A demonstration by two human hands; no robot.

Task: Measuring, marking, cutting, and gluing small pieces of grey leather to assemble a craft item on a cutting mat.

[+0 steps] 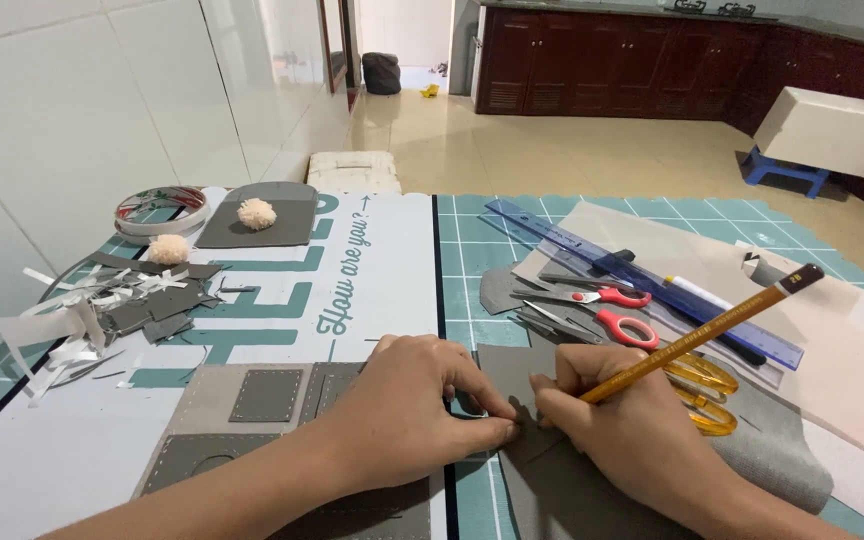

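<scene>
I see my right hand (pixel 632 420) gripping a pencil (pixel 697 340), tip on the grey felt (pixel 552 480) at the mat's near edge. My left hand (pixel 412 410) presses flat, seemingly pinning a small template; scissors (pixel 602 315) lie just beyond.

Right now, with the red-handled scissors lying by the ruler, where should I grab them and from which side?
Take the red-handled scissors by the red loops, coming from the right, near the blue ruler. The loops lie at that end, flat and uncovered, while the blades point left toward the grey scraps, so a grip there probably stays clear of the edges.
</scene>
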